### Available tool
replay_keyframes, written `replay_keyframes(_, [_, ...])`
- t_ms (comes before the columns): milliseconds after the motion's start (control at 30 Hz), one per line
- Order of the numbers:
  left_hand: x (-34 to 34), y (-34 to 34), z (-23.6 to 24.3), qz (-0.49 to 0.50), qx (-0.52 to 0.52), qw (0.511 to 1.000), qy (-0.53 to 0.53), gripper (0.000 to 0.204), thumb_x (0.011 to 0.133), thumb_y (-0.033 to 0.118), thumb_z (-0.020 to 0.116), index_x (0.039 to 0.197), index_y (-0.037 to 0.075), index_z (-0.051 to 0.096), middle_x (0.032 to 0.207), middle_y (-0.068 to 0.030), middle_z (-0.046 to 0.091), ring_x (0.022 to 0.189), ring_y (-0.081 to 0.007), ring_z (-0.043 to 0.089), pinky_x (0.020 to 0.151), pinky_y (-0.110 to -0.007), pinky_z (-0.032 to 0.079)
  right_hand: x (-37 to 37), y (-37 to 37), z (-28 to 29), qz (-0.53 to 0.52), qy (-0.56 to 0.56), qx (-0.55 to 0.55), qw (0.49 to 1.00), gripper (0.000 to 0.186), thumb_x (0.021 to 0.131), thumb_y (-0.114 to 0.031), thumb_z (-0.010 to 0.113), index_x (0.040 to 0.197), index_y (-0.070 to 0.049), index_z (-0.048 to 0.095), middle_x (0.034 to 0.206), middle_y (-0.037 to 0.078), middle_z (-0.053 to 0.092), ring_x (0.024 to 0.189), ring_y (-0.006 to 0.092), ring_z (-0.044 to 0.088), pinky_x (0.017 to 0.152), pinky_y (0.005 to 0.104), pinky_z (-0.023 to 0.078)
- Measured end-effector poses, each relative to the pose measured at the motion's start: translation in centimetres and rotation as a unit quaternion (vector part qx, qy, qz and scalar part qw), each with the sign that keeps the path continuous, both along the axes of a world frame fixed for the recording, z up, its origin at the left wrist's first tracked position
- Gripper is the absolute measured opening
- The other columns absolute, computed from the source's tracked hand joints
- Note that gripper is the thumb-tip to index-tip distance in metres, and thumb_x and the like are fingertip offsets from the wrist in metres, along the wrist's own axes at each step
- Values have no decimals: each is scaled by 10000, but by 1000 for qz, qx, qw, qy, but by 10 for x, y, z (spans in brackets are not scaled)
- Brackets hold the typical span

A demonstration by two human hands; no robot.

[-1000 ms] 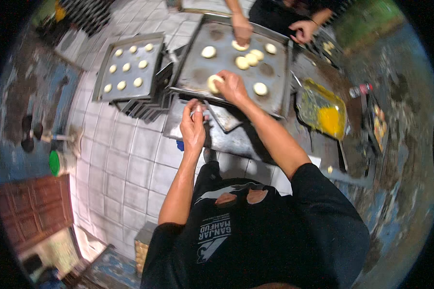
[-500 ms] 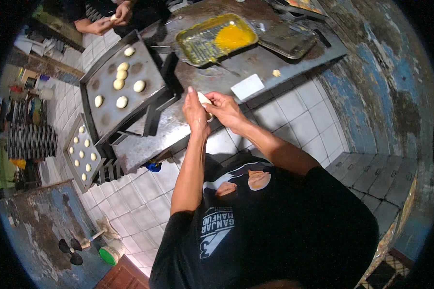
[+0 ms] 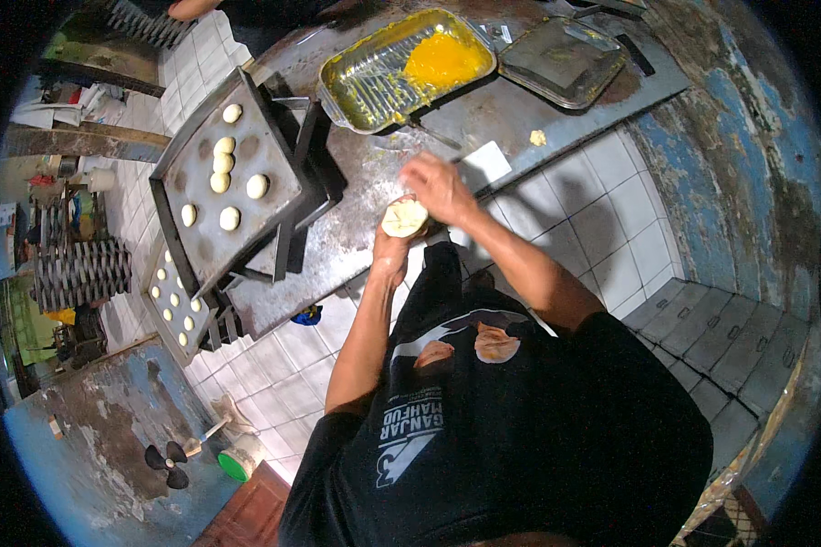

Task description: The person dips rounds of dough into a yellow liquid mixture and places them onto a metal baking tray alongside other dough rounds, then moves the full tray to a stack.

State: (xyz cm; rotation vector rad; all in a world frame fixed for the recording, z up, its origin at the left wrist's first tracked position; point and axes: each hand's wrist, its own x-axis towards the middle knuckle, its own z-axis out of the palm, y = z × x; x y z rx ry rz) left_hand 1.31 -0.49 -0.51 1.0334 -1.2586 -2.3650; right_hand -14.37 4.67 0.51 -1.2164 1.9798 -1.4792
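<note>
Flattened dough round [image 3: 405, 218], pale and creased across its upper face, sits in the head view on the person's left hand [image 3: 393, 251], which grasps it from beneath. Most of the left fingers are hidden behind it, so how tightly they close I cannot tell. Its outline is nearly circular, with no clear long axis, and its face is turned up toward the camera. The right hand [image 3: 436, 190] is just beyond and to the right of it, fingers curled and blurred; I cannot tell whether they touch its edge or hold anything.

Both hands are at the near edge of the metal table [image 3: 347, 217]. Farther ahead lies a ribbed metal pan [image 3: 371, 102] with yellow paste [image 3: 447, 60] toward its right end; the right hand is the nearer to it. A white card [image 3: 485, 164] lies just right of that hand. Off to the left, nearer the left hand, a baking tray [image 3: 269, 157] bears seven dough balls [image 3: 257, 186].
</note>
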Motion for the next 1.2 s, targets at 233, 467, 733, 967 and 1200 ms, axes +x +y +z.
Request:
replay_keyframes(233, [-61,-96,40,-20,-107,993,-42,639,744,-104,781,1312,46,529,1180,-55,648,1109,-158,616,1001,-291,470,-102,-53,-105,-58,287,244,924,197,930,-61,517,1066,71,572,1058,245,596,889,409,648,814,492,541])
replay_keyframes(467, [-102,-174,26,43,-156,987,-5,509,805,-50,768,1265,41,572,1182,-54,653,1094,-147,623,991,-283,476,-135,-100,-34,-96,208,195,954,157,955,-123,552,1040,-4,610,802,217,666,790,422,668,667,502,534])
replay_keyframes(733, [-151,-219,-1,50,-202,978,-18,609,792,-32,795,1324,18,503,1169,-91,661,1055,-148,637,938,-281,507,-188,-180,-57,-78,292,374,877,160,927,-138,517,934,-29,634,742,223,662,734,394,684,651,530,539])
replay_keyframes(967, [-151,-234,-20,66,-203,977,-27,461,823,3,784,1219,1,547,1114,-75,690,1025,-135,650,916,-276,513,-199,-197,-62,-67,40,368,926,205,947,-191,561,854,-33,655,710,120,657,604,271,629,584,443,503])
replay_keyframes(1200, [-167,-232,-26,89,-339,931,-98,531,859,82,763,1273,-14,446,1097,-151,681,1019,-225,667,899,-339,518,-168,-161,-8,90,-27,182,979,237,978,-214,570,1068,-27,684,747,74,642,633,230,619,571,366,495])
